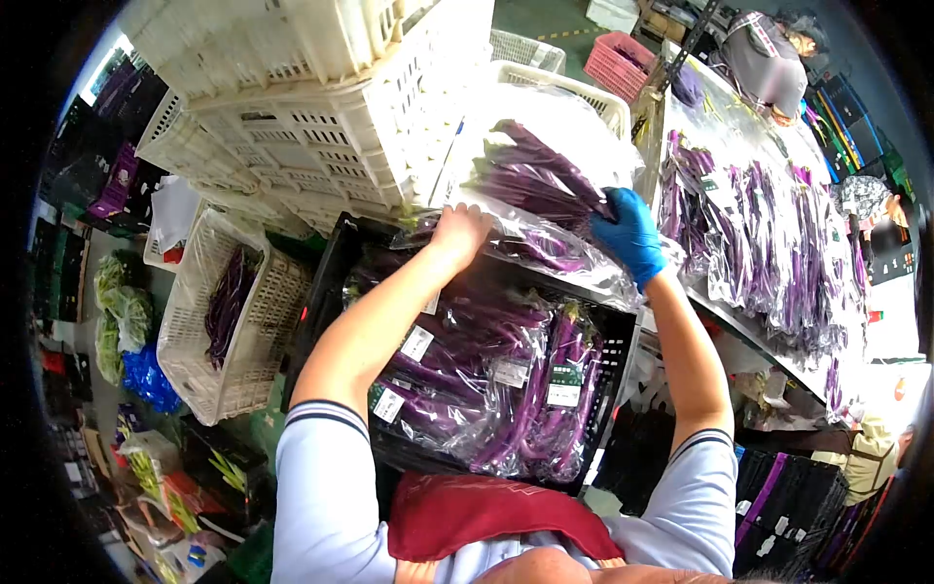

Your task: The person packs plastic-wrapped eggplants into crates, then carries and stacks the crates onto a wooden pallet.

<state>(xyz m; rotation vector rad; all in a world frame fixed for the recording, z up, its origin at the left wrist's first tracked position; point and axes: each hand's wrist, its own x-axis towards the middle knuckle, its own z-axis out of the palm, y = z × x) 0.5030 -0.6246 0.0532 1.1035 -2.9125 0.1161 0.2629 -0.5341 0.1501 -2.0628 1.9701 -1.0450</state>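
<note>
Red apron [496, 516] closest, across the wearer's chest. Black crate [615, 365] just beyond, on the near side of both hands; bagged eggplants [467, 341] inside, several with labels facing up. Right hand [630, 237], blue-gloved, closed round one end of an eggplant bundle [545, 170]; bundle slants away toward the left, slightly blurred, clear plastic about it. Left hand [462, 234], bare, fingers bent over plastic at the crate's far side; cannot tell how firmly it grips, if at all.

Progress, my reading: partway. Crate holds a good layer, bagged and labelled; held bundle not laid flat among them. Right of the gloved hand, many more wrapped eggplants [759, 224] on a tabletop [749, 339]. Left of the bare hand, dark eggplants [232, 304] in a white crate [185, 350].
</note>
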